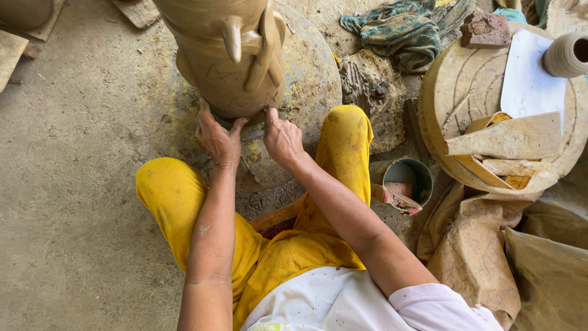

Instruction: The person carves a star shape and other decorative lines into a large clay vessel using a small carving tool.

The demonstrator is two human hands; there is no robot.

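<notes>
Yellow-trousered knees are flanking both hands at frame centre: left hand [217, 138] and right hand [282, 138] fingers are pressing, unclenched, against the base of the upright clay pot [229, 61] directly above, on the round turntable [312, 79].

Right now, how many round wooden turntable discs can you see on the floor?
2. One disc lies under the clay pot that both hands work on; another disc sits at the right, loaded with scraps. More may be hidden.

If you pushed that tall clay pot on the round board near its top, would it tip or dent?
The clay pot looks tall over a narrower base, so it might tip. Its surface looks damp and unfired, so it would probably dent. The left hand and right hand press at its base, suggesting careful handling.
</notes>
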